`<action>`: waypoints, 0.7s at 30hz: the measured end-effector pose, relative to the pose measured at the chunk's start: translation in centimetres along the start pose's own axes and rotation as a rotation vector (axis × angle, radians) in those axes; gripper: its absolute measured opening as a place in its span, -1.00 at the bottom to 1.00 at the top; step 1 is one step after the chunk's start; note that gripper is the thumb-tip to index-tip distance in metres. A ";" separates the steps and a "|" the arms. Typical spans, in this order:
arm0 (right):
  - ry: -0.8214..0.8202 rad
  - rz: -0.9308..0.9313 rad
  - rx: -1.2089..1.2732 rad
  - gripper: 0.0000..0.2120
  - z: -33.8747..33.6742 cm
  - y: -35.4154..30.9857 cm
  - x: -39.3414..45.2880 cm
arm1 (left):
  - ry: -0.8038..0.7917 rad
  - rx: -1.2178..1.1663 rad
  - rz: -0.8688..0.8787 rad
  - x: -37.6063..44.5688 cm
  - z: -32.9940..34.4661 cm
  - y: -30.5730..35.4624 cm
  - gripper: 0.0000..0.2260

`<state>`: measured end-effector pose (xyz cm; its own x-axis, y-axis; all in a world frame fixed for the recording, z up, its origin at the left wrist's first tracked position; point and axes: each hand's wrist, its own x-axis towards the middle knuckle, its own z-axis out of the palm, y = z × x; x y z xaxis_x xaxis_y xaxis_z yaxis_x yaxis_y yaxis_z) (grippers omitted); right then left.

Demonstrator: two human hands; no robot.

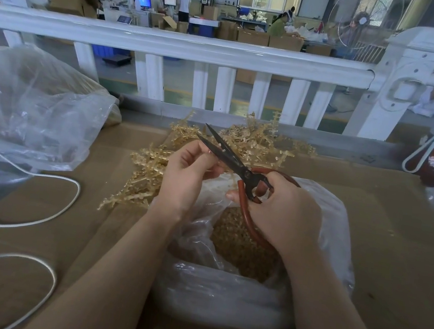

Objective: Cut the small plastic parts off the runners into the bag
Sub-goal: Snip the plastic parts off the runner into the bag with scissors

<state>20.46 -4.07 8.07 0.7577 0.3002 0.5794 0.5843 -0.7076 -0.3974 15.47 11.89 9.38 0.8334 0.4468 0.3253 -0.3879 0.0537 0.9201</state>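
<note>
The right hand (281, 208) grips the red handles of the scissors (234, 163), blades slightly parted and pointing far-left. The left hand (187, 174) has its fingers curled up at the blades, apparently pinching something there, though what it holds is too small to tell. Both hands hover over the near bag (243, 292), already holding cut parts (238, 247); uncut runners (154, 172) lie piled just beyond. To cut well, snip close against the part and stay over the bag's mouth so pieces drop inside, fingertips clear of the blades.
</note>
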 end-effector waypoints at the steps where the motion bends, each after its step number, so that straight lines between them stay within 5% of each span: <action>1: -0.002 0.002 0.005 -0.37 0.0 0.0 0.0 | -0.010 0.004 0.009 0.0 0.0 0.0 -0.84; 21: -0.029 0.001 -0.006 -0.34 -0.2 -0.2 0.1 | 0.051 0.155 0.077 -0.6 0.7 0.5 -0.84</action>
<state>20.33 -4.00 8.30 0.7666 0.3172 0.5583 0.5814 -0.7120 -0.3937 15.03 11.05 9.77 0.7810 0.4892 0.3883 -0.3811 -0.1192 0.9168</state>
